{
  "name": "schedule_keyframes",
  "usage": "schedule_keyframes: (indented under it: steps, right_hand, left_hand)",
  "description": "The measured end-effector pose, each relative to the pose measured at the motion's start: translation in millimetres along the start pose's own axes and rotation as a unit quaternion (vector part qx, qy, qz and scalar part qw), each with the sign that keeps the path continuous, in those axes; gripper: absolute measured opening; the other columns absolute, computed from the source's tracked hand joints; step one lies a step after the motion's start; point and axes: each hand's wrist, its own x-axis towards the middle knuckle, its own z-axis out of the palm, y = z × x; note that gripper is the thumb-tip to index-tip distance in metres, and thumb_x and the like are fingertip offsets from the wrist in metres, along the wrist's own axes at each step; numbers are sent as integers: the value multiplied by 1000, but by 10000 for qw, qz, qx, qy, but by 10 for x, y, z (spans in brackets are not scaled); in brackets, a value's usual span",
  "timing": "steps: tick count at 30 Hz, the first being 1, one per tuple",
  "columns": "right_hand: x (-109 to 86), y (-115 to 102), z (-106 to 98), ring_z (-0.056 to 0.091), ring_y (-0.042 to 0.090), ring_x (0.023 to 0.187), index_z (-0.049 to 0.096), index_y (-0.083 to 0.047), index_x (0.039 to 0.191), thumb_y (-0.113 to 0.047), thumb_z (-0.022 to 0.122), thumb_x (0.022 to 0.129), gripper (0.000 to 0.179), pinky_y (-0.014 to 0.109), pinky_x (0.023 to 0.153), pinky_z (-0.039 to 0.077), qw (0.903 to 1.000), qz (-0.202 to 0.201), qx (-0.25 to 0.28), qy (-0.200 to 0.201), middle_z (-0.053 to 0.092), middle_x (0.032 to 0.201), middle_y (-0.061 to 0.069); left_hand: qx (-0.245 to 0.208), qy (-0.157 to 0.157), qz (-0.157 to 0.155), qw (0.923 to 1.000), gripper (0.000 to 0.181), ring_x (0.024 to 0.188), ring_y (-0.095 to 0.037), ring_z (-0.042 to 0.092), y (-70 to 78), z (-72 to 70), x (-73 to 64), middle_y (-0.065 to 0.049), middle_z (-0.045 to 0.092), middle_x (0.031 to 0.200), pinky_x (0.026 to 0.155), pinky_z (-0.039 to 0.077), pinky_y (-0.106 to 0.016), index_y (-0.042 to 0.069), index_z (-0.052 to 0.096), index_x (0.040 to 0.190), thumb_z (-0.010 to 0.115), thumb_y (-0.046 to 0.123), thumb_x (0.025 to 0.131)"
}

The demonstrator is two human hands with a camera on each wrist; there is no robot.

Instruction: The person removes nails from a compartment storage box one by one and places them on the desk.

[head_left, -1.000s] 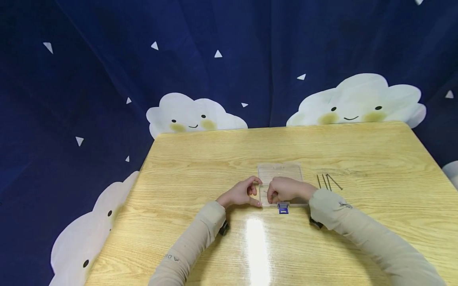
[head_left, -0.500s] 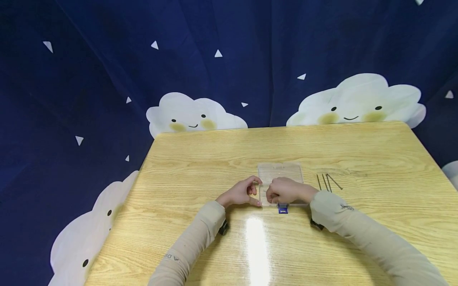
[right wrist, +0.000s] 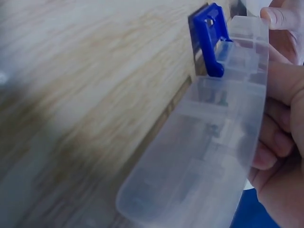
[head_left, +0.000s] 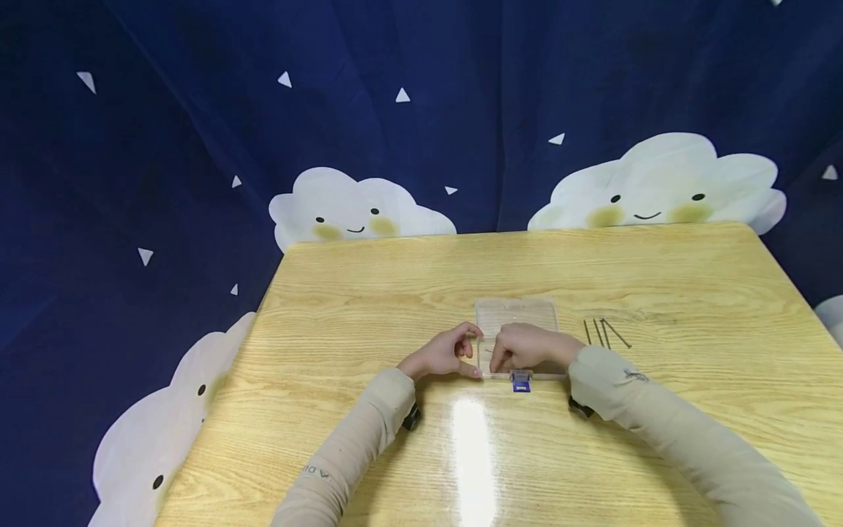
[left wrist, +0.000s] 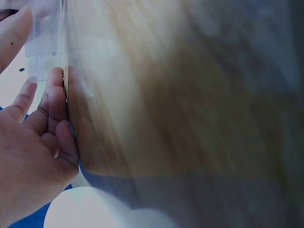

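Observation:
A clear plastic box [head_left: 552, 378] lies with its lid [head_left: 516, 313] folded back on the far side. A blue latch [head_left: 521, 382] hangs from its front wall. My left hand [head_left: 441, 354] holds the box's left end, forefinger at the back corner and thumb at the front corner. In the left wrist view, its other fingers [left wrist: 58, 107] are loosely curled beside the box. My right hand [head_left: 527, 345] reaches down into the box with bent fingers. The box wall [right wrist: 199, 147] partly covers those fingers in the right wrist view; whether they pinch anything is hidden.
Several thin dark nails [head_left: 601, 334] lie on the wooden table [head_left: 369, 293] right of the box, near the right forearm. A dark blue curtain [head_left: 369, 132] with white clouds hangs behind the table's far edge.
My right fingers have shifted slightly inside the box. The left hand, the box and the nails stay in place.

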Motion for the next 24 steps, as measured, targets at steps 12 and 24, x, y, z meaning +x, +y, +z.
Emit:
schedule_keyframes:
  steps: [12, 24]
  right_hand:
    - [21, -2, 6, 30, -2, 46, 73, -12, 81, 2, 67, 73, 17, 18, 50, 32, 9998, 202, 2, -60, 55, 55, -9]
    - [7, 25, 24, 29, -1, 45, 70, -15, 78, 0, 66, 77, 15, 18, 48, 28, 9986, 229, 459, 105, 42, 50, -12]
  left_hand:
    - [59, 91, 166, 9998, 59, 68, -12, 39, 6, 3, -5, -13, 52, 82, 63, 32, -21, 6, 46, 119, 79, 12, 70]
    - [170, 49, 99, 9998, 58, 66, -9, 38, 19, -8, -5, -9, 52, 81, 62, 33, -20, 8, 46, 119, 79, 12, 71]
